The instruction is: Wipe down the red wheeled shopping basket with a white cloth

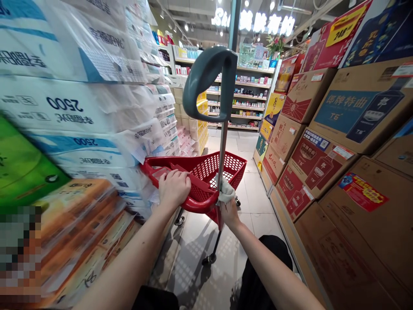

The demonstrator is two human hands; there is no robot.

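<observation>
Hands closed: left hand (174,187) grips the red cart's rim (196,201), right hand (229,214) a cloth (226,192) on its pole (222,155).

I see bright ceiling lights (186,27), my shopping cart (213,170) drops a shadow on the floor (245,202), and the tissue packs (67,107) look smeary (so blurry!).

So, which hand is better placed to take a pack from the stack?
Probably the left hand: it rests on the red basket rim beside the packs. The right hand grips a white cloth at the cart's pole, farther away.
</observation>
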